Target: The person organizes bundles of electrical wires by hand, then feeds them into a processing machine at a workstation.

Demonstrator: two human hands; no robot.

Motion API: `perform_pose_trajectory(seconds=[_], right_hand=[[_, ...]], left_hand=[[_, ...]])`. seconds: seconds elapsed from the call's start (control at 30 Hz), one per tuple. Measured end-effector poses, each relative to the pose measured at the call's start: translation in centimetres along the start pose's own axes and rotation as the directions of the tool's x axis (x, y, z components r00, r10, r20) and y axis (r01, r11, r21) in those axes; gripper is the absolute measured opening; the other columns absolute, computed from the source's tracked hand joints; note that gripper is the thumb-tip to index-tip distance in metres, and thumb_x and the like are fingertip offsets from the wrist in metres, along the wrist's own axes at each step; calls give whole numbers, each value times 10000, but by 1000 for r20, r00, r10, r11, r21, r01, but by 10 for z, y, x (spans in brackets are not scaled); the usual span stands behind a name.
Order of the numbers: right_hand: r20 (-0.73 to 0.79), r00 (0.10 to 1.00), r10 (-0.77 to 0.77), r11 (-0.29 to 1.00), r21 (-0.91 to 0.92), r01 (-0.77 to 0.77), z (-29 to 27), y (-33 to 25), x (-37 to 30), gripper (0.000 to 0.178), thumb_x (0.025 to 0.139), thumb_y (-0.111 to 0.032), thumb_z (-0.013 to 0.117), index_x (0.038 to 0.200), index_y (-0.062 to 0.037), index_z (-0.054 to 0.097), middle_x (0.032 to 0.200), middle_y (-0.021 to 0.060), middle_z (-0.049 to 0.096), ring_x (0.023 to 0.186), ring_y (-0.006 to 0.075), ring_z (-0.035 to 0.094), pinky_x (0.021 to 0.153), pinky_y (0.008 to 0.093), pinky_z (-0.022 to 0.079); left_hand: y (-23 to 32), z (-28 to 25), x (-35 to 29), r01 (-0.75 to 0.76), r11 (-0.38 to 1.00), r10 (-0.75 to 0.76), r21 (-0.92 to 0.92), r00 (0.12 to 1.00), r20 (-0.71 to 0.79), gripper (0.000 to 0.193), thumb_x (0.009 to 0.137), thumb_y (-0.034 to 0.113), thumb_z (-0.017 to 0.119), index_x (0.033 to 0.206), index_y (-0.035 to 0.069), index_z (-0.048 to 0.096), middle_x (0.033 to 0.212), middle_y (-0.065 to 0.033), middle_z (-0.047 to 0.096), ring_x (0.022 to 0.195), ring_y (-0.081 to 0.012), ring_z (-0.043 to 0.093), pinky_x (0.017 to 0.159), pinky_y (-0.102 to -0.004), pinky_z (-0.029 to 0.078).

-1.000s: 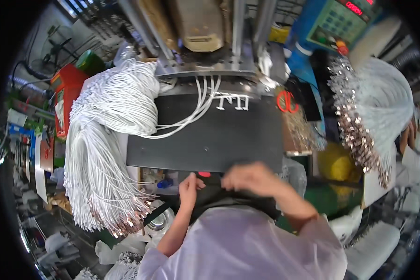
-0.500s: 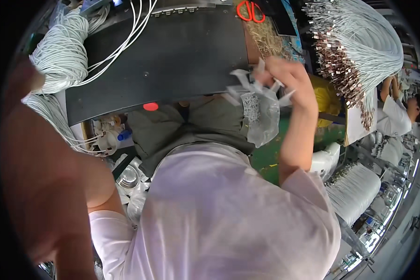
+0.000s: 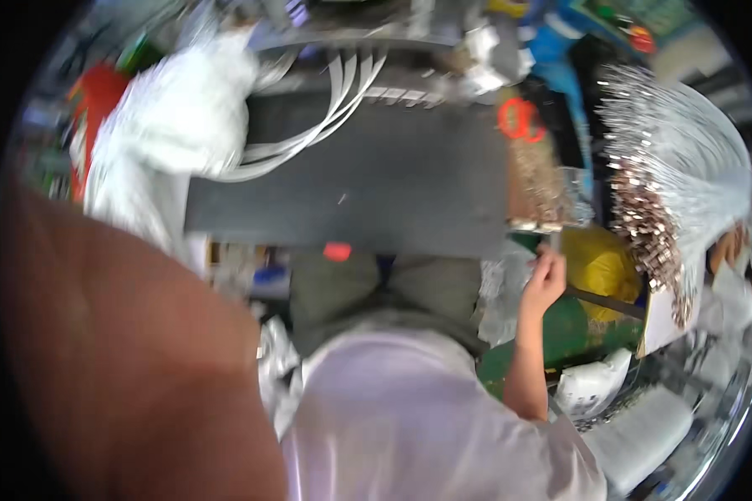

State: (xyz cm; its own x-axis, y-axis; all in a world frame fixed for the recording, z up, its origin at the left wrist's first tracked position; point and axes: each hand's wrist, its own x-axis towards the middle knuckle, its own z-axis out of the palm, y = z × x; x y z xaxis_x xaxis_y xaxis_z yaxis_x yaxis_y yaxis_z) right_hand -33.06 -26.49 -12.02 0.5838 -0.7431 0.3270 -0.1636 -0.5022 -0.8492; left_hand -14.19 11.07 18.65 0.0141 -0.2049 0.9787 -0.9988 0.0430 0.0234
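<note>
My right hand [image 3: 546,282] is at the right front corner of the black work surface [image 3: 368,196], its fingers curled. A clear plastic bag [image 3: 501,296] hangs right beside it, and the closed fingers appear to grip its upper edge. Motion blur hides the bag's contents. My left arm [image 3: 134,359] fills the lower left, very near the camera. The fingers of that hand cannot be made out.
At the far left lies a big coil of white cable [image 3: 180,117], with several strands running over the work surface. Red-handled scissors [image 3: 522,119] rest at the back right. A bundle of white wires with metal ends [image 3: 652,209] stands at the right, near a yellow bag [image 3: 600,263].
The view has shifted, and the scene sits lower and farther right. My right hand has come down with the plastic bag to beside the work surface. My left arm covers more of the picture.
</note>
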Motion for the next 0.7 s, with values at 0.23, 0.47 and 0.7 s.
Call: perform_pose_trajectory(seconds=[0.23,0.47,0.7], right_hand=[[578,739,-346,917,376,135,86,-191,33,217,1030,-119,575,1098,51,693,1067,145,711,957,243,690,848,340,543],[640,550,-537,772,110,627,302,-272,47,384,963,-74,593,1315,81,580,1285,227,594,1240,399,533,1046,428,436],[593,606,-530,707,-86,702,397,-272,57,568,922,-166,615,1372,144,462,1411,288,480,1359,447,423,1160,566,307]], left_hand=[[-53,-27,-31,346,778,-158,525,915,-370,322,1029,237,496,991,-33,666,983,-140,713,887,-294,688,767,-342,536],[-149,-24,-157,81,467,-576,881,784,233,230,870,201,720,1094,156,744,1376,-64,611,1389,-336,467,1180,-583,292],[-167,-35,-163,51,452,-570,891,785,244,174,809,194,709,972,143,741,1384,-45,613,1398,-317,463,1179,-603,299]])
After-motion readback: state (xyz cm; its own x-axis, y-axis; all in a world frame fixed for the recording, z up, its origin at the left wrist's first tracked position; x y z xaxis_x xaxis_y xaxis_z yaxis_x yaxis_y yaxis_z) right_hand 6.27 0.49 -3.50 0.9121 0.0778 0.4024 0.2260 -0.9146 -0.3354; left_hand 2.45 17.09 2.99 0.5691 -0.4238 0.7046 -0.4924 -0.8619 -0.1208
